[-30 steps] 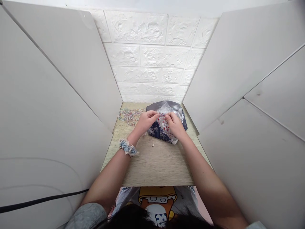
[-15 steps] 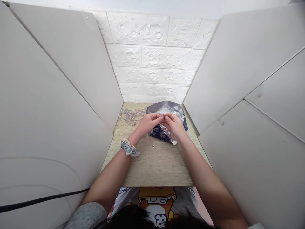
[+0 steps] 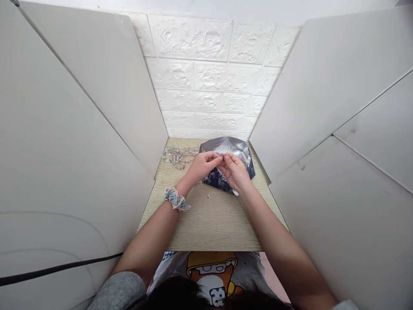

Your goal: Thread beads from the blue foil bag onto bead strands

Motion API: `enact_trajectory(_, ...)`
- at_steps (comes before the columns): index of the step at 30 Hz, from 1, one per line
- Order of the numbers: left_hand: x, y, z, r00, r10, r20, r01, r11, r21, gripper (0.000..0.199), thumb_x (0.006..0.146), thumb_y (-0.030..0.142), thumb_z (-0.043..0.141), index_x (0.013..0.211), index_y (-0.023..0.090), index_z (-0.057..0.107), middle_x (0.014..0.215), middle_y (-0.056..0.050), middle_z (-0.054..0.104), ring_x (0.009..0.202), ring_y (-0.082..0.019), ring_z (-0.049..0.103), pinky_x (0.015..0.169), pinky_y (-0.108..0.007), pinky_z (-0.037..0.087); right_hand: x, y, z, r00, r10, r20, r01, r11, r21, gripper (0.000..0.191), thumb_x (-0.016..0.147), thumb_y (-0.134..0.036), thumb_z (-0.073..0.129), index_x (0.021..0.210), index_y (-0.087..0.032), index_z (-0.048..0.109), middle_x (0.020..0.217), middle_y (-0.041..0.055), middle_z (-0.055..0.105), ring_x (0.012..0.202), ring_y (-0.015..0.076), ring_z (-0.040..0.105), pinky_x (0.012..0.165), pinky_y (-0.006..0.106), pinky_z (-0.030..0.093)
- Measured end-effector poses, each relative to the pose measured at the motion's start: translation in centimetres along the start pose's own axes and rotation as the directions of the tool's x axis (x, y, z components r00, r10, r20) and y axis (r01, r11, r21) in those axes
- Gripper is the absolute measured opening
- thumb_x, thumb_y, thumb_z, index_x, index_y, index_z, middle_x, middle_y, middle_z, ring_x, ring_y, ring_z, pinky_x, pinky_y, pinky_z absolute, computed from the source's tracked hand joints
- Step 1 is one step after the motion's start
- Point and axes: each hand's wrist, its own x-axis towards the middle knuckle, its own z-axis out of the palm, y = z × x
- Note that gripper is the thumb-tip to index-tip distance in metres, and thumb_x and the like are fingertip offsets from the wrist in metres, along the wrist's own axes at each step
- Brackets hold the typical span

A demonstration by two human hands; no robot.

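Note:
My left hand (image 3: 204, 165) and my right hand (image 3: 235, 171) meet at their fingertips over an open bag (image 3: 222, 144), dark blue patterned outside and silvery inside. Both are closed in a pinch, and what lies between the fingers is too small to make out. Strings of multicoloured beads (image 3: 177, 156) lie in a loose heap left of the bag, near the left wrist. A tiny item (image 3: 208, 196) rests on the wooden surface just in front of the bag.
The narrow wooden table (image 3: 213, 228) stands between tall white panels (image 3: 129, 86) on the left and right (image 3: 316, 94). Behind it rises a white brick-patterned wall (image 3: 193, 38). A black cable (image 3: 61, 268) runs at the lower left.
My hands stay pinched together in nearly the same place over the bag, with the fingers shifted only slightly. The whole view has moved a little.

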Motion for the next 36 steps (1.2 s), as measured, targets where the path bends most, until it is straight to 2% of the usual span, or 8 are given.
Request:
enact_trajectory(12, 0.06, -0.02, 0.12, 1.000, 0.005, -0.021, -0.005, 1.000, 0.019, 0.027, 0.071, 0.038, 0.048, 0.067, 0.013, 0.055, 0.064, 0.000, 0.056, 0.060, -0.008, 0.048, 0.059, -0.021, 0.038, -0.05, 0.25, -0.08, 0.999, 0.017, 0.050, -0.016, 1.000, -0.010, 0.015, 0.064, -0.027, 0.065, 0.074, -0.019, 0.057, 0.074, -0.0023, 0.062, 0.074, 0.0075, 0.059, 0.077, 0.021, 0.049)
enact_trajectory(16, 0.01, 0.10, 0.13, 1.000, -0.019, -0.020, 0.020, 1.000, 0.021, 0.029, 0.070, 0.040, 0.048, 0.066, 0.013, 0.056, 0.063, 0.000, 0.056, 0.059, -0.008, 0.047, 0.058, -0.021, 0.038, -0.12, 0.19, 0.01, 1.000, 0.020, 0.023, -0.019, 0.999, -0.037, 0.017, 0.063, -0.028, 0.065, 0.074, -0.020, 0.056, 0.075, -0.0023, 0.062, 0.075, 0.0086, 0.059, 0.081, 0.025, 0.047)
enact_trajectory(36, -0.12, 0.34, 0.13, 0.999, -0.024, -0.048, 0.026, 0.999, 0.036, 0.028, 0.070, 0.039, 0.048, 0.063, 0.013, 0.053, 0.061, 0.001, 0.053, 0.056, -0.007, 0.044, 0.055, -0.019, 0.036, -0.18, 0.21, 0.19, 1.000, 0.012, 0.017, -0.012, 1.000, -0.010, 0.016, 0.065, -0.029, 0.064, 0.076, -0.020, 0.055, 0.075, -0.0026, 0.061, 0.074, 0.0080, 0.059, 0.076, 0.023, 0.049)
